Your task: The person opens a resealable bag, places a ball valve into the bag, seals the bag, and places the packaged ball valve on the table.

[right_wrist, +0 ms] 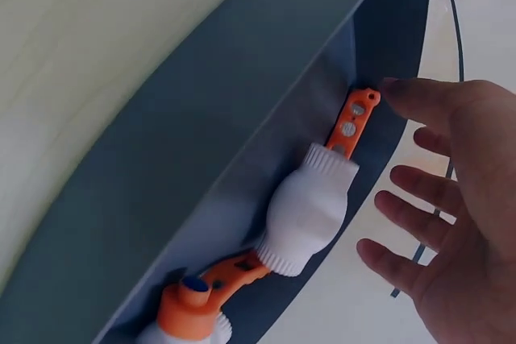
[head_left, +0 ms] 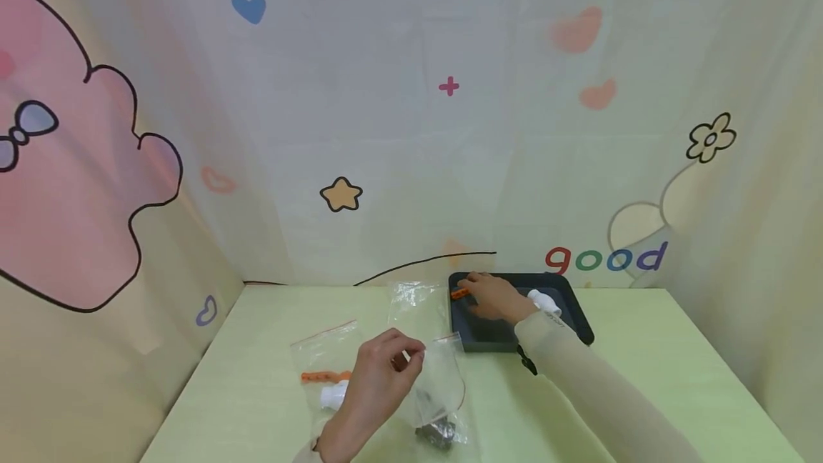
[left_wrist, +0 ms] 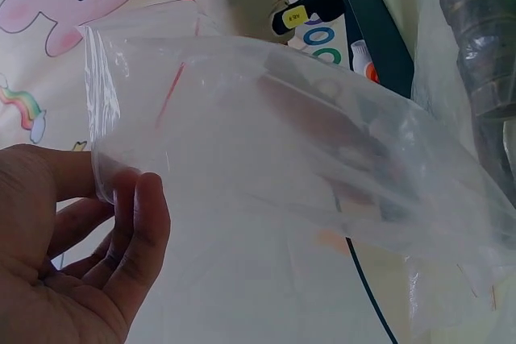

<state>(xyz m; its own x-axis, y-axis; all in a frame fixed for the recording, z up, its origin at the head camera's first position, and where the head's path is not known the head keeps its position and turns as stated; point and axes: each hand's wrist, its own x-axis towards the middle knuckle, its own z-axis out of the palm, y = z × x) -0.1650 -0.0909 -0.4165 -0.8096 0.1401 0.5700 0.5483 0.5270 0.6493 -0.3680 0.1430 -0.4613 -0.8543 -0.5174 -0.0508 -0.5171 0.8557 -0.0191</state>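
"What's held up there?"
"A clear bag [left_wrist: 242,110], red-striped, creased, pinched at one edge, at the tray [head_left: 489,347]'s eight o'clock."
"And inside?"
"An orange strip [right_wrist: 355,118] with silvery discs, toward ten o'clock; a ribbed white piece [right_wrist: 306,213] just beside."

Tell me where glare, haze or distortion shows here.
Head: bright glints streak the flat clear plastic bag left of the dark grey rectangular tray; left wrist: the held, red-striped clear plastic bag hazes what's behind; right wrist: dim, the tray's rim looks bowed.
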